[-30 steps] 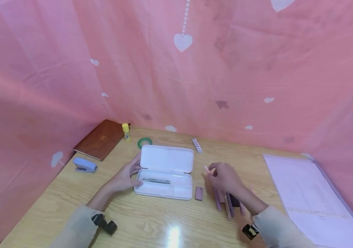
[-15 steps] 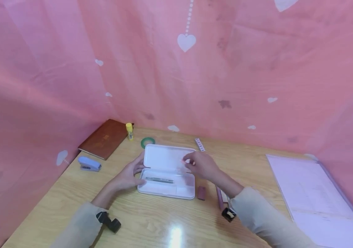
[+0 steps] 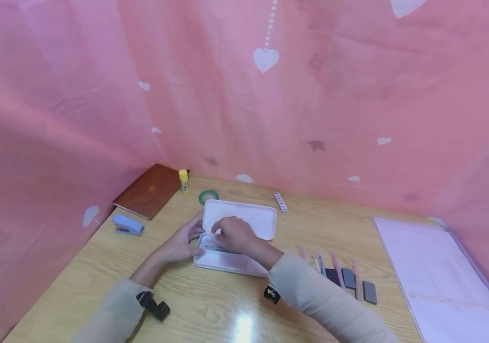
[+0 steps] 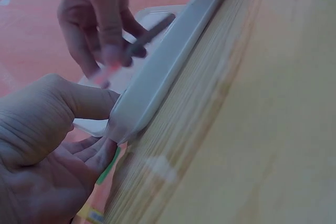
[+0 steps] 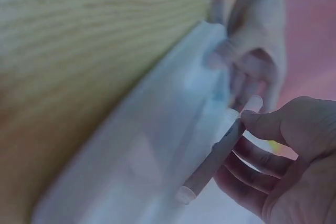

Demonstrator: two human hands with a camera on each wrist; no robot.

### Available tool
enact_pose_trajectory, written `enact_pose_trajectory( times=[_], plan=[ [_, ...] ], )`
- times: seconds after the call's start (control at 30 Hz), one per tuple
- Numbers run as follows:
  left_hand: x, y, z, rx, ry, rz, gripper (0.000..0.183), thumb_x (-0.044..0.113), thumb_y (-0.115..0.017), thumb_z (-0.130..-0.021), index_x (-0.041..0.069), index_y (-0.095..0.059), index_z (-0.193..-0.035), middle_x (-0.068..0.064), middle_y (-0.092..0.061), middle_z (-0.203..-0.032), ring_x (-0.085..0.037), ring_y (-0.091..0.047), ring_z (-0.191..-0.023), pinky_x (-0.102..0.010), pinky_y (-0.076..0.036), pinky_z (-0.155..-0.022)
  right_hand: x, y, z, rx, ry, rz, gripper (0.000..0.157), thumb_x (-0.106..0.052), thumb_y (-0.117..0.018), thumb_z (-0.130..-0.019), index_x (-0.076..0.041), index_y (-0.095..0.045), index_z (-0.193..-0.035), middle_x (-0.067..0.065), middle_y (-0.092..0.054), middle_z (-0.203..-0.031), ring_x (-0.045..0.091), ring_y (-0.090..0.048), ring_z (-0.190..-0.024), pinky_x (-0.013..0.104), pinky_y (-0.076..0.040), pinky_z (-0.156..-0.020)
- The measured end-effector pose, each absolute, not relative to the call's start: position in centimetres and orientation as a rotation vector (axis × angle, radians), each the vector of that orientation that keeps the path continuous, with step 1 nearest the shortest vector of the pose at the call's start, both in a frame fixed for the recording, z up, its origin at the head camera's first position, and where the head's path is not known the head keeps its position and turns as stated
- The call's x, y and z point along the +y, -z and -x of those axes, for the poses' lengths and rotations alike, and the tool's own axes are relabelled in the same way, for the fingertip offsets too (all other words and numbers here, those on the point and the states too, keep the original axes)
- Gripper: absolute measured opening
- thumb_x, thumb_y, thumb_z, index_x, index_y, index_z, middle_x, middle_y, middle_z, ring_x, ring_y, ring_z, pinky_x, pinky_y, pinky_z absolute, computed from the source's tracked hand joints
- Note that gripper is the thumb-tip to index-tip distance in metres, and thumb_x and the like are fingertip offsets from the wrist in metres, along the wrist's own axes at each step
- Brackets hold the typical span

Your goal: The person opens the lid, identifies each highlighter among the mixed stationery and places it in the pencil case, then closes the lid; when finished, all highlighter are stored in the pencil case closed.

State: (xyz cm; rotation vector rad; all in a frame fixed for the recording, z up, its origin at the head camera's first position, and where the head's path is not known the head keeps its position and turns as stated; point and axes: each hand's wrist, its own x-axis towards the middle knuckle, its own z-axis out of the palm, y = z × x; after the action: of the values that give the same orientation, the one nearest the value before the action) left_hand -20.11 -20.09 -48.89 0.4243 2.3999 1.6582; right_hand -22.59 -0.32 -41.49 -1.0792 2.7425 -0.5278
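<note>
A white pencil case [image 3: 227, 261] lies on the table with its lid [image 3: 266, 219] raised. My left hand [image 3: 179, 244] grips the left end, its thumb over the rim in the left wrist view and fingers on the outer side. Over the tray, my right hand [image 3: 237, 234] pinches a slim pen [image 5: 212, 166] between thumb and fingers. This pen has a greyish barrel and pale ends; in the left wrist view it is tilted above the case. The pen lying in the tray is mostly hidden by my right hand.
Several pens [image 3: 336, 269] and dark blocks [image 3: 369, 292] lie right of my forearm. Behind the case are green tape [image 3: 208, 196] and a small white strip [image 3: 280, 202]. A stapler [image 3: 127, 225], brown notebook [image 3: 147, 190] and glue stick [image 3: 184, 182] stand left; papers [image 3: 450, 276] lie right.
My right hand has moved left with the pen, from beside the loose pens to above the case tray. My left hand keeps its hold on the case.
</note>
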Motion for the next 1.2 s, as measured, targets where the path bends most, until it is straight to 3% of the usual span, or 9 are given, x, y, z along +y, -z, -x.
enact_pose_trajectory(
  times=[0.23,0.43,0.67,0.97,1.2],
  plan=[
    [-19.6,48.3,19.8,2.431,-1.615,-0.404,0.109,-0.005,-0.072,-0.076,0.035,-0.005,-0.151,-0.002,-0.03,-0.15,-0.023,-0.044,-0.13,-0.035,-0.039,-0.107,-1.0,43.4,21.4,2.773,0.448,1.117,0.019,-0.008,-0.067,-0.084,-0.013,-0.073,-0.101,0.0,-0.072,-0.092,0.013,-0.064,-0.08,0.024,-0.052,-0.062],
    [-19.2,48.2,20.0,2.429,-1.596,-0.383,0.109,-0.005,-0.072,-0.076,0.037,-0.005,-0.15,0.003,-0.029,-0.15,-0.018,-0.045,-0.129,-0.031,-0.039,-0.106,-1.1,43.8,21.0,2.786,0.404,1.105,0.02,-0.006,-0.066,-0.083,-0.012,-0.073,-0.101,-0.001,-0.071,-0.093,0.01,-0.058,-0.073,0.023,-0.051,-0.06],
    [-19.2,48.4,20.1,2.404,-1.621,-0.438,0.109,-0.008,-0.071,-0.076,0.03,-0.004,-0.152,-0.003,-0.026,-0.152,-0.022,-0.044,-0.129,-0.033,-0.038,-0.107,0.0,42.9,21.1,2.777,0.459,1.06,0.023,-0.018,-0.066,-0.087,-0.012,-0.071,-0.109,0.001,-0.07,-0.102,0.012,-0.062,-0.086,0.028,-0.054,-0.071],
    [-19.4,48.7,20.2,2.432,-1.605,-0.407,0.107,-0.001,-0.074,-0.076,0.035,-0.006,-0.151,0.0,-0.028,-0.151,-0.02,-0.044,-0.129,-0.035,-0.036,-0.109,7.1,39.9,21.0,2.905,0.55,1.03,0.03,-0.025,-0.07,-0.082,-0.01,-0.07,-0.107,0.007,-0.069,-0.096,0.02,-0.064,-0.087,0.036,-0.054,-0.069],
    [-20.0,49.0,20.1,2.451,-1.604,-0.412,0.107,0.001,-0.075,-0.076,0.035,-0.005,-0.151,0.0,-0.025,-0.153,-0.021,-0.044,-0.128,-0.036,-0.036,-0.109,14.6,39.3,20.5,3.003,0.496,0.762,0.046,-0.033,-0.069,-0.083,-0.008,-0.062,-0.121,0.013,-0.067,-0.106,0.025,-0.065,-0.09,0.037,-0.053,-0.062]
  ],
)
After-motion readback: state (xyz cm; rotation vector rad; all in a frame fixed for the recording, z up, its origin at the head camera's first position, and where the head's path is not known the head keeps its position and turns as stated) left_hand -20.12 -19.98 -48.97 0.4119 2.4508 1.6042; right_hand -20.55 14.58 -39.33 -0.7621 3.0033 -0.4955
